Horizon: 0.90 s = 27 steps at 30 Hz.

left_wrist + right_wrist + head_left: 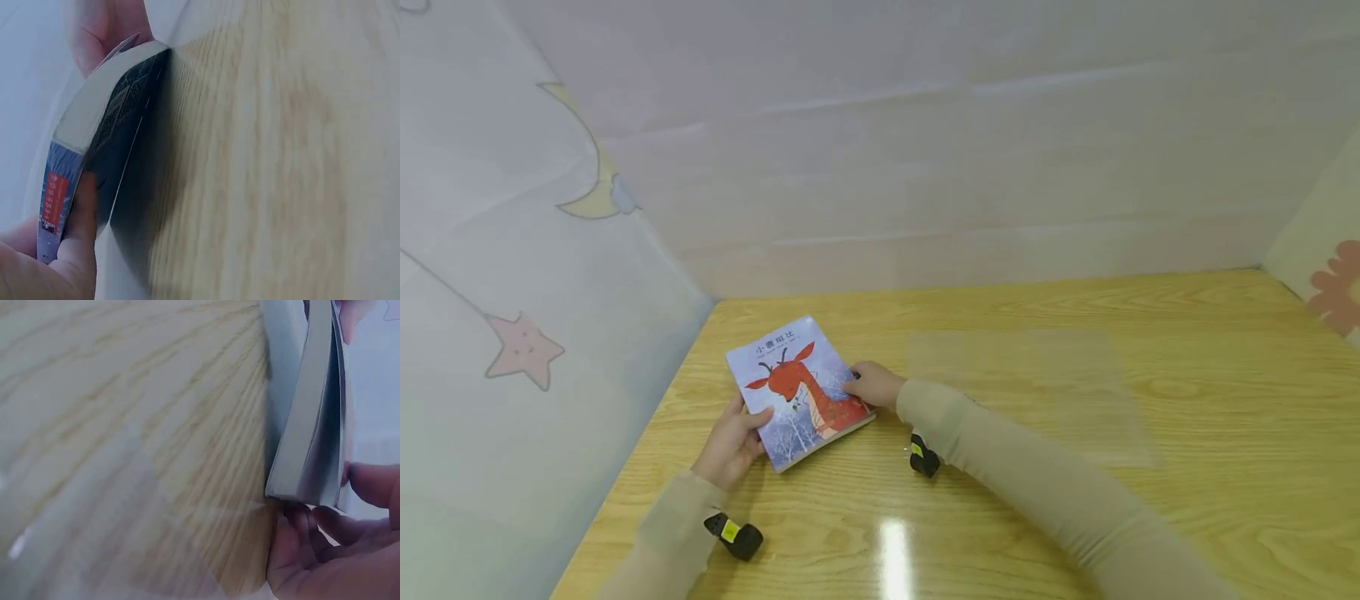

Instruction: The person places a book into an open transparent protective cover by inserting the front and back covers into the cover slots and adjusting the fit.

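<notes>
A thick paperback picture book (805, 392) with a red deer on a blue-violet cover lies tilted between both hands, cover up. My left hand (730, 442) grips its spine edge, thumb on the cover and fingers beneath. From the opposite edge, my right hand (876, 385) pinches it, with the thumb on top. In the left wrist view, the spine (56, 200) carries a red label, and the dark back cover faces the wooden table. The right wrist view shows the page block (306, 419) slightly bowed, a gap below the front cover, and right-hand fingers (294, 544) under the back.
The wood-grain table (1225, 400) reaches back to a pale wall (970, 183). A left wall (467, 433) with moon and star drawings borders it. A translucent sheet (1037, 400) lies flat to the right of the book. Black wrist devices (733, 536) hang below both sleeves.
</notes>
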Available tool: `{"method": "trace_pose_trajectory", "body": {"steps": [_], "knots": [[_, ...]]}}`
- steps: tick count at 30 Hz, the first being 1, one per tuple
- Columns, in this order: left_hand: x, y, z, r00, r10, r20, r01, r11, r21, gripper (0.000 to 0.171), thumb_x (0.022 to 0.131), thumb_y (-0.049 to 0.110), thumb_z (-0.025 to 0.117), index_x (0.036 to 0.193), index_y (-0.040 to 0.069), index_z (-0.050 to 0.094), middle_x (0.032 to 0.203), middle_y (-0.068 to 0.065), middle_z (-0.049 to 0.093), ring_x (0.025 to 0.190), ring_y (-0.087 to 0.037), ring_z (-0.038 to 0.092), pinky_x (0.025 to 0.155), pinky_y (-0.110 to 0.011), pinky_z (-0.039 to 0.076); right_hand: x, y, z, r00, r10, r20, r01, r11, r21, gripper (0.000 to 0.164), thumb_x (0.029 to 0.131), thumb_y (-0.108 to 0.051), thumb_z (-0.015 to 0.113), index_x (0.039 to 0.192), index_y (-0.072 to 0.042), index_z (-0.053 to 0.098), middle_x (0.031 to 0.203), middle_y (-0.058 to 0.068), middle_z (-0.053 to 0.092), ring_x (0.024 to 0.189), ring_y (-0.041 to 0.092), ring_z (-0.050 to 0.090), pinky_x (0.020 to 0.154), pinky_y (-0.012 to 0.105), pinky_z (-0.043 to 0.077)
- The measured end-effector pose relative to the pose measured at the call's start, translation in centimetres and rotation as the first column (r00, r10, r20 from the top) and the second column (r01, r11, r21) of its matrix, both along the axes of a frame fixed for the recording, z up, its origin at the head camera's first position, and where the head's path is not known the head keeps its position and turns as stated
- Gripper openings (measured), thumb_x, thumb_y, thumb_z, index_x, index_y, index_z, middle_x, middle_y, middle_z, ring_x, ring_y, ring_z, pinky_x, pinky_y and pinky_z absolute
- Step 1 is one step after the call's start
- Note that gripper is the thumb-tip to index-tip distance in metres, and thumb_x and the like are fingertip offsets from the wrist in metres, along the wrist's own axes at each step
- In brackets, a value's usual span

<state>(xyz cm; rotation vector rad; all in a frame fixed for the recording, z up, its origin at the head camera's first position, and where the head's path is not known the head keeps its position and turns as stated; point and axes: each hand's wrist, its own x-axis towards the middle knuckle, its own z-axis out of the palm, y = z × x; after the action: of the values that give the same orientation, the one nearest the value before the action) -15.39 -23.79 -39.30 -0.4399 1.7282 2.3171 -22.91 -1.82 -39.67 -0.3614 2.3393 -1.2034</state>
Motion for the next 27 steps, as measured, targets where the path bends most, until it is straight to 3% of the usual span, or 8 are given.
{"method": "trace_pose_trajectory", "body": {"steps": [4,9,13,17,22,27], "knots": [[0.1,0.4,0.5,1.000,0.011,-0.013,-0.010,0.995,0.099,0.071,0.101,-0.006,0.034,0.158,0.025,0.005,0.154,-0.010,0.027,0.105,-0.011,0.059,0.092,-0.031,0.050,-0.1,0.2,0.2,0.994,-0.101,0.042,0.105,0.986,-0.133,0.050,0.101,-0.018,0.050,0.140,0.013,0.040,0.140,0.026,0.047,0.128,0.033,0.047,0.105,0.041,0.040],[0.3,0.8,1.0,0.997,0.013,-0.077,-0.002,0.989,0.149,0.070,0.100,-0.009,0.033,0.158,0.022,0.008,0.131,0.004,0.052,0.105,-0.010,0.061,0.094,-0.029,0.049,-0.1,0.6,0.7,0.980,-0.162,0.117,0.184,0.958,-0.218,0.059,0.102,-0.028,0.049,0.145,0.010,0.034,0.145,0.024,0.042,0.132,0.034,0.042,0.109,0.042,0.034],[0.4,0.9,1.6,0.993,0.015,-0.119,0.003,0.989,0.149,0.067,0.101,-0.008,0.033,0.158,0.018,0.010,0.112,0.012,0.063,0.102,-0.008,0.062,0.091,-0.027,0.050,-0.3,0.8,1.3,0.972,-0.133,0.193,0.188,0.935,-0.301,0.052,0.103,-0.028,0.048,0.141,0.008,0.043,0.126,0.018,0.058,0.106,0.023,0.059,0.092,0.036,0.050],[0.6,1.0,2.0,0.991,-0.019,-0.129,0.032,0.995,0.099,0.063,0.101,-0.006,0.035,0.157,0.014,0.012,0.113,0.011,0.063,0.102,-0.009,0.063,0.090,-0.027,0.051,0.0,1.2,2.0,0.962,-0.127,0.241,0.212,0.906,-0.367,0.043,0.102,-0.021,0.050,0.133,0.010,0.050,0.100,0.012,0.063,0.080,0.014,0.059,0.072,0.031,0.056],[1.1,1.3,2.1,0.992,-0.048,-0.116,0.047,0.999,-0.007,0.059,0.102,-0.002,0.037,0.156,0.007,0.014,0.117,0.006,0.060,0.099,-0.009,0.064,0.088,-0.029,0.052,0.7,1.8,2.8,0.952,-0.154,0.265,0.251,0.888,-0.384,0.032,0.099,-0.012,0.055,0.121,0.010,0.056,0.088,0.008,0.061,0.074,0.014,0.059,0.069,0.031,0.056],[1.3,1.8,2.5,0.994,-0.060,-0.094,0.052,0.995,-0.085,0.054,0.102,0.002,0.041,0.152,-0.001,0.019,0.114,0.000,0.062,0.094,-0.010,0.065,0.083,-0.030,0.054,1.4,2.6,3.5,0.945,-0.169,0.280,0.271,0.885,-0.379,0.026,0.100,-0.010,0.052,0.116,0.010,0.056,0.088,0.008,0.060,0.073,0.013,0.059,0.067,0.029,0.056]]}}
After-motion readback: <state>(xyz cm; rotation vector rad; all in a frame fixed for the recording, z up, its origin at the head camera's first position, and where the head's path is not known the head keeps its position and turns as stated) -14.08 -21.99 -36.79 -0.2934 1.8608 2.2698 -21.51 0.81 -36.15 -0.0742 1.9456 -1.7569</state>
